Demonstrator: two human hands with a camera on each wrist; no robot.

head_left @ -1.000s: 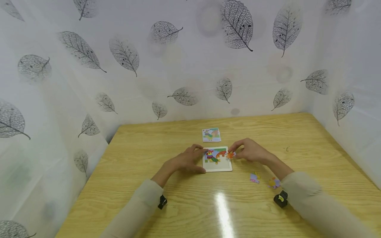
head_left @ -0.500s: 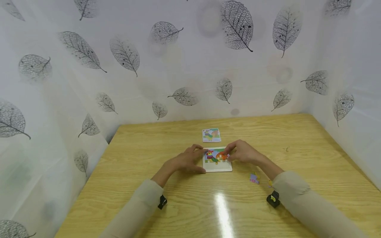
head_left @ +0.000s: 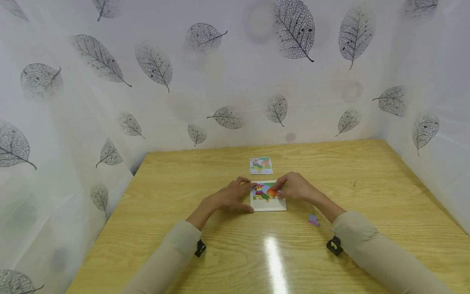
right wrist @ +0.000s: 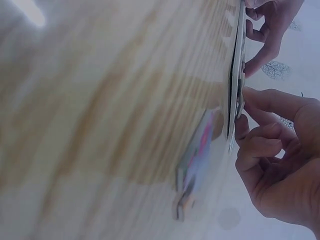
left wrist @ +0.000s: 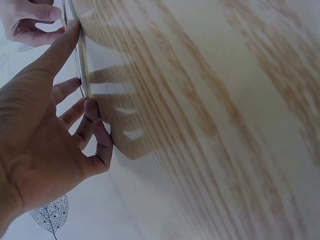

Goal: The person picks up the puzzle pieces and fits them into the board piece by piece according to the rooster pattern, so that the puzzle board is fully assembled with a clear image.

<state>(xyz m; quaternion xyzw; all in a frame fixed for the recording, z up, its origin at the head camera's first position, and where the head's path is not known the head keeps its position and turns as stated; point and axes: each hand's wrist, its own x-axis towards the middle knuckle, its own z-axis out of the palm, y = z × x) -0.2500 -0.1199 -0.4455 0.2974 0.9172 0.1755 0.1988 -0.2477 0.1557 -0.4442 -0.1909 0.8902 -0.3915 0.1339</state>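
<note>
A white-framed jigsaw puzzle board [head_left: 269,206] lies on the table, with a colourful rooster picture filling its upper part. My left hand [head_left: 231,197] holds the board's left side, thumb at the near corner and fingers toward the far one. In the left wrist view, those fingertips [left wrist: 90,106] meet the board's edge. At the board's upper right, my right hand [head_left: 299,188] pinches an orange puzzle piece [head_left: 272,193] down among the rooster pieces. Its fingers cover part of the piece. In the right wrist view, thumb and forefinger meet at the board's surface.
A small picture card [head_left: 260,166] of the rooster lies just beyond the board. One loose purple puzzle piece [head_left: 313,219] rests right of the board, near my right forearm. A leaf-patterned curtain [head_left: 235,73] stands behind the wooden table [head_left: 165,175].
My right hand has brought the orange piece leftward from the board's right edge onto the picture. My left hand has kept still. The right sleeve now hides a yellow-and-purple loose piece.
</note>
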